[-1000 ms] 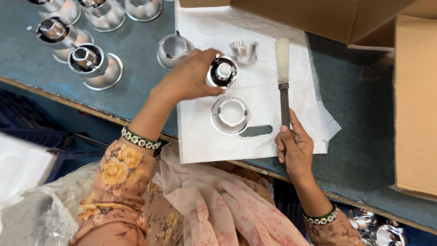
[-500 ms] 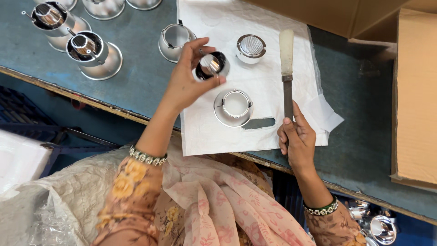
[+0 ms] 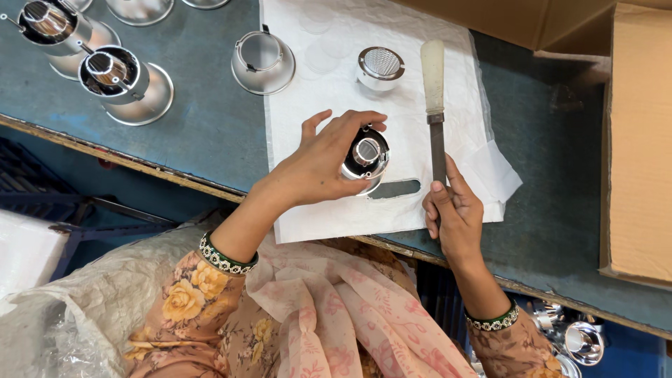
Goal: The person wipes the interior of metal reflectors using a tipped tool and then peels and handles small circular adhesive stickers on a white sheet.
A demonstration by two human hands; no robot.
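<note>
Seen from the head camera, the left hand grips a small shiny metal reflector cup over a white foam sheet on the blue-grey workbench. The right hand pinches the blade of a pale-handled spatula knife lying on the sheet. A ribbed silver cap sits near the knife's handle; chrome lamp housings stand at the left, a cardboard box at the right.

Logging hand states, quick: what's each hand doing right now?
Left hand: closed on a shiny metal fitting.
Right hand: closed on a knife, its pale handle pointing away.
</note>
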